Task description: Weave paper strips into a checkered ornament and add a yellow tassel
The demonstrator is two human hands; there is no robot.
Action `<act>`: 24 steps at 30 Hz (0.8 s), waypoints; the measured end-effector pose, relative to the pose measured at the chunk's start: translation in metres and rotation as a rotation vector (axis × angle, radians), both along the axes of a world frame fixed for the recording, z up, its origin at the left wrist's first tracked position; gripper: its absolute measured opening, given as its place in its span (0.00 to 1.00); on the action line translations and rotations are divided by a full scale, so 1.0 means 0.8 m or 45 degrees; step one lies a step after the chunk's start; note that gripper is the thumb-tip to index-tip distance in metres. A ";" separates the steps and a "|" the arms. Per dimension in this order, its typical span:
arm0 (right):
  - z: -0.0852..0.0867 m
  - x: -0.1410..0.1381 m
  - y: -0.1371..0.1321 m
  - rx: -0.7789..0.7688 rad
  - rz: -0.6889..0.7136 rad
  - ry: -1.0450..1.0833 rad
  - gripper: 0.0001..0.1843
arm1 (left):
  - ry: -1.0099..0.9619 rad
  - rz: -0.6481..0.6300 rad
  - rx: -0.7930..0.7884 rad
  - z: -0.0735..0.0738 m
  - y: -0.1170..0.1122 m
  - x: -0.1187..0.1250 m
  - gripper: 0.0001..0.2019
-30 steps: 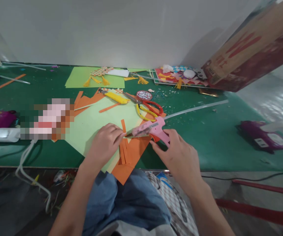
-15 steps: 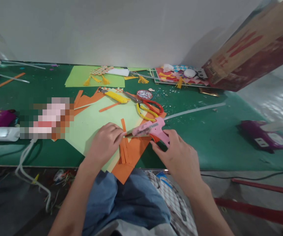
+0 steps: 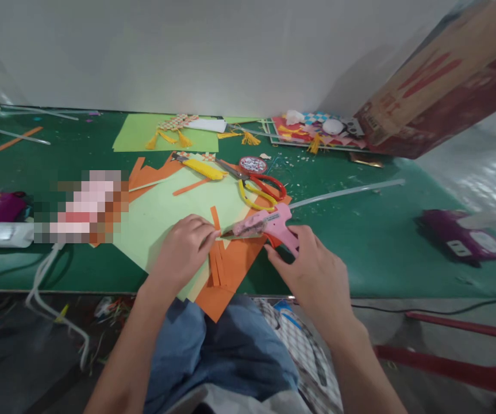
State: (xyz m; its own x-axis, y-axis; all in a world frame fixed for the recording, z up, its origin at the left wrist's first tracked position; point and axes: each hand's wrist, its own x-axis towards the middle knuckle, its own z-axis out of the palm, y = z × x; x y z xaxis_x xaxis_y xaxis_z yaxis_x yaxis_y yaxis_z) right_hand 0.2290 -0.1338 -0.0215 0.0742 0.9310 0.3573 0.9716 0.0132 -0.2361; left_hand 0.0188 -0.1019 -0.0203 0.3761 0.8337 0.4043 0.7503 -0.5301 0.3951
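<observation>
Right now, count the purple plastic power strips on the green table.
2: the left strip at the view's left edge; the right strip, right of the right hand holding a pink plastic glue gun. More may be hidden.

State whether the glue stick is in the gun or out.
Partly in: the glue stick juts out from the back of the gun.

Pink glue gun (image 3: 269, 219), pointing left, perhaps touching narrow orange paper strip (image 3: 215, 216)
</observation>
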 end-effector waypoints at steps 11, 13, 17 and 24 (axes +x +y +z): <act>0.001 0.002 0.000 -0.024 0.012 -0.002 0.21 | 0.014 -0.007 0.015 0.000 0.000 0.000 0.09; 0.001 0.002 0.000 -0.035 0.007 -0.006 0.21 | 0.010 -0.011 0.016 0.000 0.000 -0.001 0.09; 0.000 0.001 -0.001 -0.022 0.011 0.003 0.20 | -0.002 -0.012 0.021 0.000 0.000 -0.001 0.10; -0.001 0.001 0.001 -0.025 0.002 0.025 0.21 | 0.004 -0.007 0.026 -0.001 0.000 0.000 0.10</act>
State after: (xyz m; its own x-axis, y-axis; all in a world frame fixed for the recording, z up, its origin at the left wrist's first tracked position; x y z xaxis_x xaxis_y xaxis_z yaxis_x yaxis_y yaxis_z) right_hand 0.2301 -0.1332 -0.0226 0.0794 0.9381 0.3373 0.9669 0.0099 -0.2551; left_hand 0.0189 -0.1017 -0.0214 0.3820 0.8232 0.4199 0.7486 -0.5421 0.3818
